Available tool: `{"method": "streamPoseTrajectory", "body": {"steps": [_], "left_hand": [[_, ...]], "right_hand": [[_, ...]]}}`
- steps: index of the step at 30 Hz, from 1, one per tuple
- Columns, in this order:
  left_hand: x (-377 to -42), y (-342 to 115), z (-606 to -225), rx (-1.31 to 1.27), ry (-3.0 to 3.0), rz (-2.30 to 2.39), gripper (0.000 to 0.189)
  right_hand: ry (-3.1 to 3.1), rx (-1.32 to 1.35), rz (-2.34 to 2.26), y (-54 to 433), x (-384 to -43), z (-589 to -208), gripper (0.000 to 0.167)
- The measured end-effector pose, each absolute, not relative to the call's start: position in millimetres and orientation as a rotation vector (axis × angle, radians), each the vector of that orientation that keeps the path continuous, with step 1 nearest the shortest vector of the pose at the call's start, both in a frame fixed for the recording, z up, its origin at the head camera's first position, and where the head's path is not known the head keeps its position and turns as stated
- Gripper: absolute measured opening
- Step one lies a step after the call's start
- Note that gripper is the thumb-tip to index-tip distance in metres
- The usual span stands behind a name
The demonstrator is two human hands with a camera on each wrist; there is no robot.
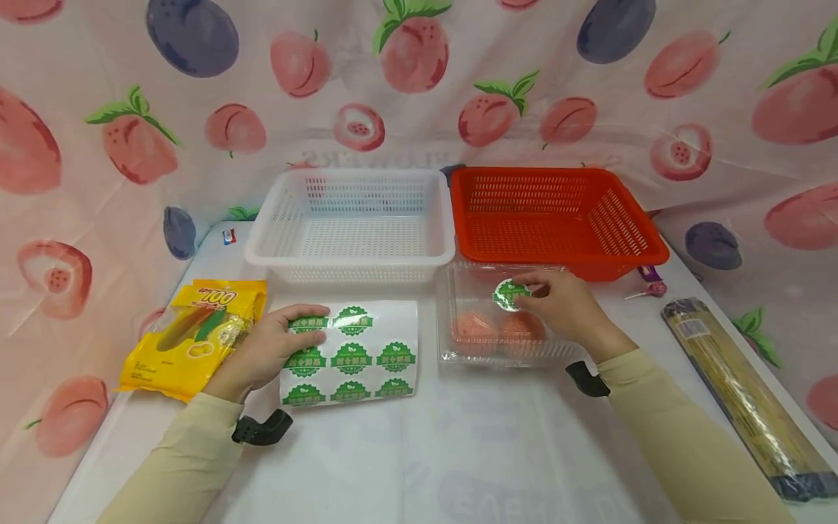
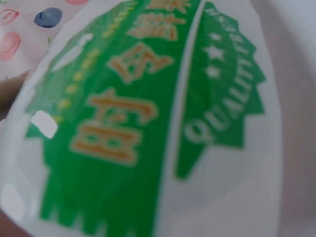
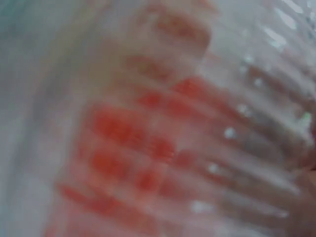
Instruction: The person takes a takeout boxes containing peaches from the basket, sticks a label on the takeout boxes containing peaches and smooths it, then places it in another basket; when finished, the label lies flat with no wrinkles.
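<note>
Where right hand [image 1: 568, 307] pinches, sticker [image 1: 507, 295] — partly hidden

From the head camera I look forward and down over the whole table [image 1: 393, 466]. My left wrist view skims very close over the sticker sheet [image 2: 148, 123] toward the fruit-print cloth [image 2: 24, 34]; my right nearly touches the clear box [image 1: 458, 355]. The head view shares all three.

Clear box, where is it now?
In the head view, the clear box sits right of centre, in front of the red basket, partly beneath the right hand.
</note>
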State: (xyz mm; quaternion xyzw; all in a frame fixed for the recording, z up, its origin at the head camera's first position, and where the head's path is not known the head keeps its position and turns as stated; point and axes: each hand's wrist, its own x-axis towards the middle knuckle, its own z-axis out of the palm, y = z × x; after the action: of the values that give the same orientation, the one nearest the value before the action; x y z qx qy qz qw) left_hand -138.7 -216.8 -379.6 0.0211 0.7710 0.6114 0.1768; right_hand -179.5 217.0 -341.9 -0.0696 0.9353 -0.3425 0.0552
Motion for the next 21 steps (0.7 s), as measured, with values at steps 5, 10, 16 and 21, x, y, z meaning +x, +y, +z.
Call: {"method": "streamPoseTrajectory", "body": {"steps": [5,10,16,21], "left_hand": [[-143.3,-216.1,-386.3,0.049,2.217,1.716,0.048],[-147.4,-214.4,-390.7,0.042,2.273,1.662,0.045],[-152.1,-214.6,-394.8,0.016,2.267,1.634,0.049],[-156.8,-215.2,-399.2,0.015,2.252,1.625,0.049]], "right_hand": [[2.862,-0.226,-1.033,216.7,-180.9,-346.9,0.037],[2.874,-0.24,-1.05,215.7,-182.2,-350.9,0.038],[2.893,-0.244,-1.089,214.9,-183.3,-354.0,0.038],[2.922,-0.281,-1.073,214.1,-185.6,-358.0,0.037]]}}
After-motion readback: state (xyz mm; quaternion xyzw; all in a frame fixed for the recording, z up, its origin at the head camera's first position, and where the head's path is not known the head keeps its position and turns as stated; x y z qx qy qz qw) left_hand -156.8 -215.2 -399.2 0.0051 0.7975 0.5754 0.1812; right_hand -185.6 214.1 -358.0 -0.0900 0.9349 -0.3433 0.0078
